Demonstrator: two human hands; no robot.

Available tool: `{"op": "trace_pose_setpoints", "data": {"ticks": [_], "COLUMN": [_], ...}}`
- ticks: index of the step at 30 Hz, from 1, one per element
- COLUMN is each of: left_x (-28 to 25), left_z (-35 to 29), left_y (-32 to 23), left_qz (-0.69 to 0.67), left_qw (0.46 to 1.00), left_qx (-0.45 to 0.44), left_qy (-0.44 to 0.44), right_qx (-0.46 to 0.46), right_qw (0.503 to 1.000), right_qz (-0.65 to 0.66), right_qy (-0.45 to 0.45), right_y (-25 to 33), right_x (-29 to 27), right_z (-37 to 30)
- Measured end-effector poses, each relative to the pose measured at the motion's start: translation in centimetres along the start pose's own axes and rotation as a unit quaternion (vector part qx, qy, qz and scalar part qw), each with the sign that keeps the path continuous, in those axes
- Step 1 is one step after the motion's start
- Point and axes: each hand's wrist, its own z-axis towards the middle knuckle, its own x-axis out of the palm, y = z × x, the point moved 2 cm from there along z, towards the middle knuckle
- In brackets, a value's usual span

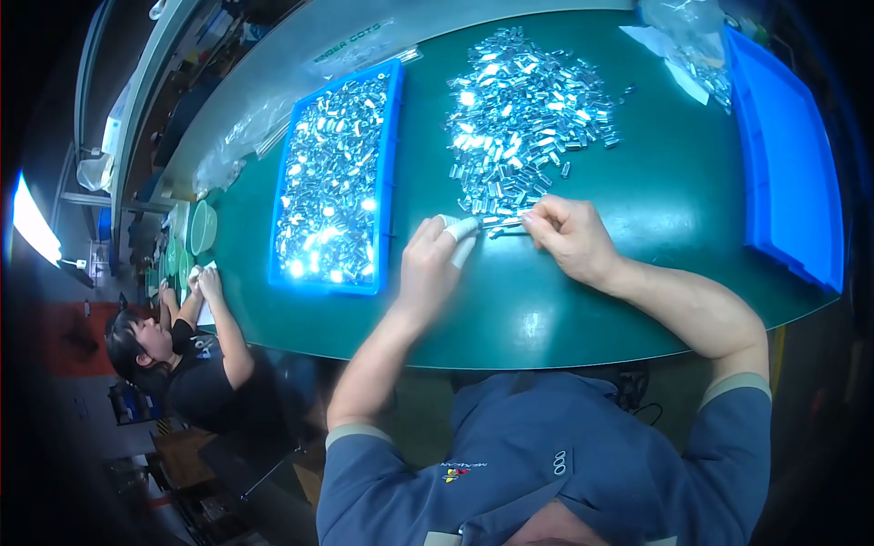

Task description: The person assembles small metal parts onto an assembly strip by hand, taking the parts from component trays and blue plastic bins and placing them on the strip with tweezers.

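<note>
A large heap of small shiny metal parts [528, 118] lies on the green tabletop in front of my hands. At its near edge my left hand [432, 264] is closed in a pinch, with white finger covers on some fingertips; what it holds is too small to make out. My right hand [574, 238] pinches a thin, dark, rod-like piece [512, 231] that points toward the left fingertips. A few loose metal parts lie between the two hands, right beside the fingers.
To the left stands a blue tray [390, 191] full of similar metal parts. Another blue tray [792, 164], with no parts visible in it, is at the right. Plastic bags [687, 32] lie at the back. A co-worker [196, 364] sits at the left near green bowls [203, 227].
</note>
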Motion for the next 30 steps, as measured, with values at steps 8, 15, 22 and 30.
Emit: {"op": "trace_pose_setpoints", "data": {"ticks": [8,15,22,30], "left_x": [0.0,0.0,0.0,-0.6], "left_z": [0.3,0.2,-0.1,-0.1], "left_y": [-0.1,-0.5,-1.8,-1.1], "left_qz": [-0.054,-0.069,-0.127,-0.132], "left_qw": [0.998,0.997,0.991,0.991], "left_qx": [-0.014,0.026,0.041,0.030], "left_qy": [-0.010,-0.005,0.011,-0.001], "right_qx": [-0.006,-0.013,-0.034,-0.074], "right_qw": [0.999,0.998,0.994,0.994], "right_qz": [-0.019,-0.035,-0.052,-0.068], "right_qy": [0.025,0.047,0.088,0.044], "right_y": [-0.2,0.1,-0.2,0.7], "right_x": [-0.4,0.1,0.3,0.3], "right_z": [0.2,-0.1,-0.6,-0.4]}}
